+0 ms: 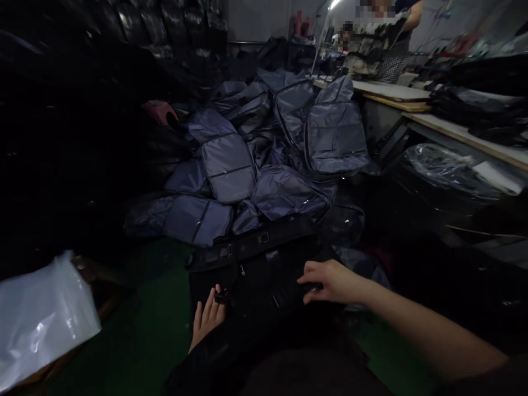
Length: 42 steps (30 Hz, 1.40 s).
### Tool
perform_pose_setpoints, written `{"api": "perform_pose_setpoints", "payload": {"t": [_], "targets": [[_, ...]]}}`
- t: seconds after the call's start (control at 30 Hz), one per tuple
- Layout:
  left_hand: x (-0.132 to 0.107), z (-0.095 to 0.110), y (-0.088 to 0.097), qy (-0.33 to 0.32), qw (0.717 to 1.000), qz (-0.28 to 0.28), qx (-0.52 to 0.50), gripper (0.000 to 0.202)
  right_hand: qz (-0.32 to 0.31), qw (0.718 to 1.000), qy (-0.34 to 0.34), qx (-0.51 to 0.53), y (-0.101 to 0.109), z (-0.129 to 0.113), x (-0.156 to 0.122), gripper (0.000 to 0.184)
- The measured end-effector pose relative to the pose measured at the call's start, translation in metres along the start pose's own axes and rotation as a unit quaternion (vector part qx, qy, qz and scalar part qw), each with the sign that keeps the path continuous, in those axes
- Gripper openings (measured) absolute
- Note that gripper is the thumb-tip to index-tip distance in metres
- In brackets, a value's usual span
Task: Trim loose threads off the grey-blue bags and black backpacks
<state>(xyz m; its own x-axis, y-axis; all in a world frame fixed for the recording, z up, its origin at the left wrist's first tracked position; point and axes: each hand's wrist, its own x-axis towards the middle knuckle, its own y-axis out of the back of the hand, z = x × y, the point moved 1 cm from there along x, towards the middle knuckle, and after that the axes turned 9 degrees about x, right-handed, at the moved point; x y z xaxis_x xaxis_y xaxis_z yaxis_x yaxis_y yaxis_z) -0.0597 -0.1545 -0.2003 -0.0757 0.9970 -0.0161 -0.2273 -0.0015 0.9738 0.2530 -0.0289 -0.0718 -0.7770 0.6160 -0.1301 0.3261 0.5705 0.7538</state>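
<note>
In front of me lies a black bag [264,275] with straps, metal buckles and a small zipper pull on its upper face. My left hand [208,318] rests on the bag's left side, its fingers stretched out and apart, beside a small dark buckle-like piece [221,297]. Over the right side of the bag, my right hand [332,280] has thumb and fingers closed around a small dark shiny piece [312,287]. The dim light hides what that piece is. The bag's lower part fades into shadow.
Beyond the bag rises a heap of blue-grey backpacks [229,165]. White plastic sheeting [45,324] lies at lower left. Work tables [470,132] stand on the right, with a clear plastic bundle [441,165] below. A pink stool [160,113] and a person [396,55] are farther back.
</note>
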Motion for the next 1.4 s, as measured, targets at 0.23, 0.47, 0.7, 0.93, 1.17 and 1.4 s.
{"api": "perform_pose_setpoints", "payload": {"t": [0.23,0.47,0.7,0.93,1.17,1.4], "targets": [[-0.015,-0.011,0.029,-0.071,0.984,0.008,-0.166,0.112,0.277,0.947,-0.128,-0.099,0.048,0.043,0.081,0.033],[-0.036,-0.007,0.066,0.049,0.878,0.028,-0.474,0.090,0.177,0.965,-0.121,-0.151,0.026,0.038,0.143,0.034],[-0.043,-0.008,0.060,0.340,0.830,0.057,-0.438,0.064,0.142,0.966,-0.114,-0.183,0.004,0.037,0.131,0.041],[-0.034,-0.021,0.043,0.331,0.794,-0.010,-0.510,0.070,0.164,0.969,-0.093,-0.161,-0.008,0.042,0.097,0.036],[-0.021,-0.025,0.039,0.274,0.771,-0.005,-0.575,0.082,0.277,0.947,-0.102,-0.129,-0.008,0.053,0.071,0.039],[-0.023,-0.030,0.039,0.252,0.746,0.005,-0.617,0.084,0.300,0.941,-0.109,-0.115,-0.016,0.060,0.069,0.039]]}}
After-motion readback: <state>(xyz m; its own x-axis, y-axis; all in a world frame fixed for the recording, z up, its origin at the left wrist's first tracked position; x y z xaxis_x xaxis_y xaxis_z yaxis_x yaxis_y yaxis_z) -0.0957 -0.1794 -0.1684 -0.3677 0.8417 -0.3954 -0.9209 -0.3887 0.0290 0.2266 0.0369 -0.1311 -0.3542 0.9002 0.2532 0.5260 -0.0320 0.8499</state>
